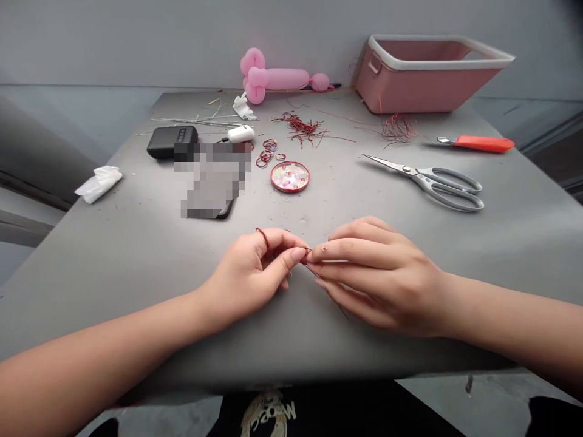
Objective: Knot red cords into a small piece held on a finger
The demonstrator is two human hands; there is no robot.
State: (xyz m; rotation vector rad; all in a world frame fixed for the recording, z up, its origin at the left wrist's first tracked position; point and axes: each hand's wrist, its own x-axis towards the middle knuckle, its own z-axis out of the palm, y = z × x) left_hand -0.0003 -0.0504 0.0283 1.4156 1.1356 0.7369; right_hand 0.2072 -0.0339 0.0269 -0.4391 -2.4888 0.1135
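Over the near part of the table, my left hand (259, 264) pinches a thin dark red cord (306, 255) between thumb and forefinger. Fingertip to fingertip with it, my right hand (382, 273) grips the same cord, its other fingers stretched alongside. A loose end of the cord trails down below the right fingers. Around my left forefinger sits a dark red cord ring (262, 237). Just beyond the hands stands a round red-rimmed dish (290, 177) of small shiny beads. Several finished-looking cord rings (264, 159) lie to its left. What exactly the fingertips press together is partly hidden.
Open-bladed scissors (423, 179) lie right of the dish, with a red-handled tool (483, 143) behind. Farther back are cord scraps (300, 125), a pink bin (428, 82) and a pink balloon figure (282, 79). A blurred-out phone (212, 182), black case (172, 141) and crumpled tissue (100, 183) occupy the left.
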